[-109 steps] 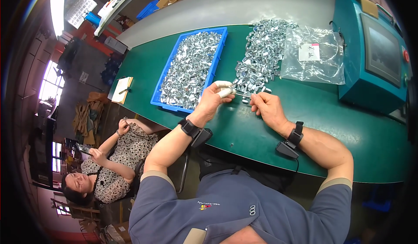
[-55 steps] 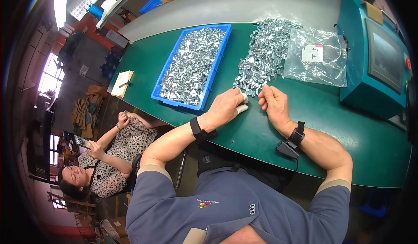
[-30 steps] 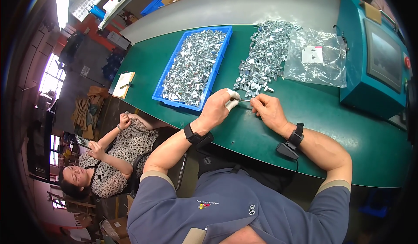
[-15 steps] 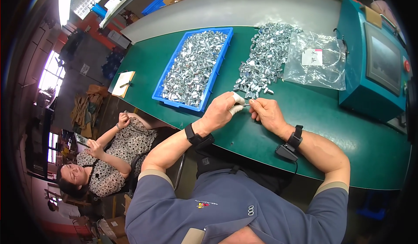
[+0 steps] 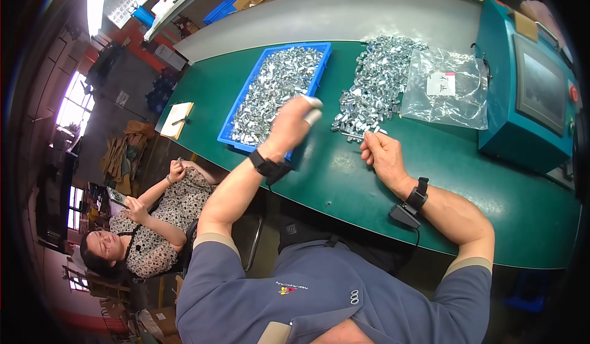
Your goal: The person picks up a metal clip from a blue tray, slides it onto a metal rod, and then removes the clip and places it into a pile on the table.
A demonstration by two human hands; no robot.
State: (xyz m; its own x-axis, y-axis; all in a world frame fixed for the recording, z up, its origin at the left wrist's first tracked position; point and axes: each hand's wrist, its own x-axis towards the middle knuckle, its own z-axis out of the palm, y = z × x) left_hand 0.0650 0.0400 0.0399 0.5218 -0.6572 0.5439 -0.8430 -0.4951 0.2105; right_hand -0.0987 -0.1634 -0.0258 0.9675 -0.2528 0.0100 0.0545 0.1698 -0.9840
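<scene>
My left hand hangs over the near right edge of a blue tray filled with small silver metal pieces. White coverings wrap some of its fingertips; motion smears the fingers, so whether they hold a piece cannot be seen. Just in front of a loose pile of similar metal pieces, my right hand is closed, thumb against the forefinger, pinching a thin metal rod that points left. The rod's other end is inside the grip.
A clear plastic bag with a white label lies right of the pile. Beyond it stands a teal machine with a screen. A notepad with a pen lies at the table's left end; a seated person is beyond that end.
My left hand has moved left and away from me, from beside the right hand to over the tray. My right hand has shifted slightly right, still pinching the rod.
</scene>
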